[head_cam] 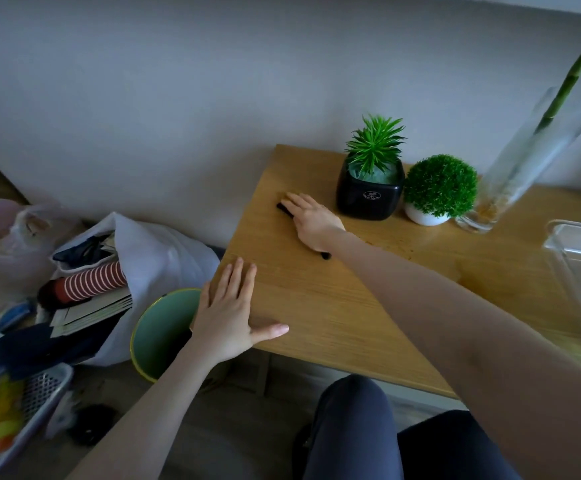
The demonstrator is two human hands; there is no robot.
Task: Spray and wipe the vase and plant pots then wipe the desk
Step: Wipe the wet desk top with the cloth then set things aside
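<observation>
You're in a lived-in home room: a wooden desk [334,306] against a plain wall, bags of clothes [136,258] and a laundry basket [22,403] on the floor.

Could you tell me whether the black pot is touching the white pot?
Apart: the head view shows bare desk between black pot and white pot.

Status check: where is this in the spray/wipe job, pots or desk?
Desk stage, seemingly. Right hand presses a dark item flat on the desk beside the black pot; left hand braces the edge. Crumbs remain near the vase. Whether pots were wiped can't be told.
</observation>
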